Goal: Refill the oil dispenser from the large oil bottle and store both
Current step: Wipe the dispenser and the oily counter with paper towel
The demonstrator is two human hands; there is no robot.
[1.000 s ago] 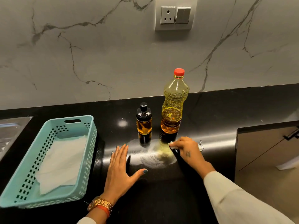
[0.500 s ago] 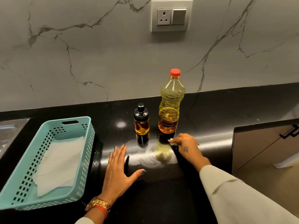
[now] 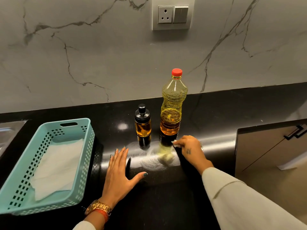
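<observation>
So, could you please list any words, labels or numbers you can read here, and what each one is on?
Nothing can be read with confidence.
Dispenser: faint pale lettering near its base, too small and blurred to read.
Right hand: a small dark mark on its back, too blurred to read.
Oil bottle: no label visible.
Basket and wall socket: no text visible.

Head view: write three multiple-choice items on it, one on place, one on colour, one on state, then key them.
1. The small black-capped glass oil dispenser stands where?
A. In the basket
B. Left of the large bottle
C. Right of it

2. The large clear plastic oil bottle has which cap colour?
A. Red
B. Green
C. White

3. The left hand is how?
A. Gripping the dispenser
B. Flat on the black counter
C. Holding the cap

Key: B, the dispenser is the left one of the pair; A, red cap; B, palm down with fingers spread.
</observation>
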